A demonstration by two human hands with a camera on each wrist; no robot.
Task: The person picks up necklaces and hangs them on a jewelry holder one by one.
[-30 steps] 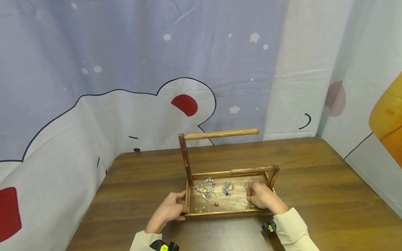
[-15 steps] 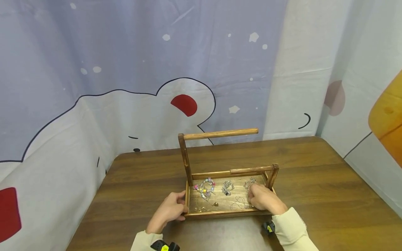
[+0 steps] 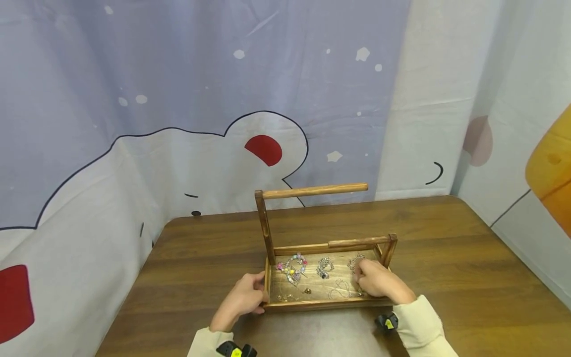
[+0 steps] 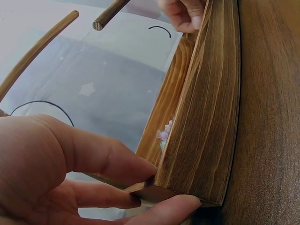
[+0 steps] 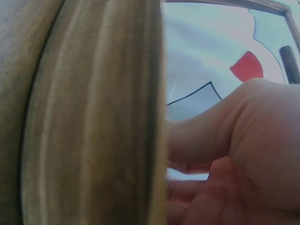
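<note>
A shallow wooden tray (image 3: 327, 303) with upright posts and rods holds jewelry. My left hand (image 3: 245, 296) grips its left front corner, fingers and thumb bent around the wood in the left wrist view. Over the tray's right end, my right hand (image 3: 377, 280) reaches down with bent fingers; its fingertips are hidden, so whether it pinches anything does not show. A silver chain (image 3: 355, 261) lies just beyond those fingers, and a thin chain (image 3: 340, 289) lies to their left. Farther left are a chunky silver chain (image 3: 324, 267) and a colorful beaded bracelet (image 3: 295, 267).
Small gold pieces (image 3: 285, 298) and a gold-brown trinket (image 3: 307, 291) lie along the tray's front left. One long rod (image 3: 315, 191) stands high above the tray; a lower rod (image 3: 358, 242) runs over its back edge. A patterned curtain hangs behind the brown table (image 3: 200, 258).
My right hand has shifted slightly within the tray's right end, its fingers turning downward and uncovering more of the silver chain behind them. The left hand has stayed at the corner.
</note>
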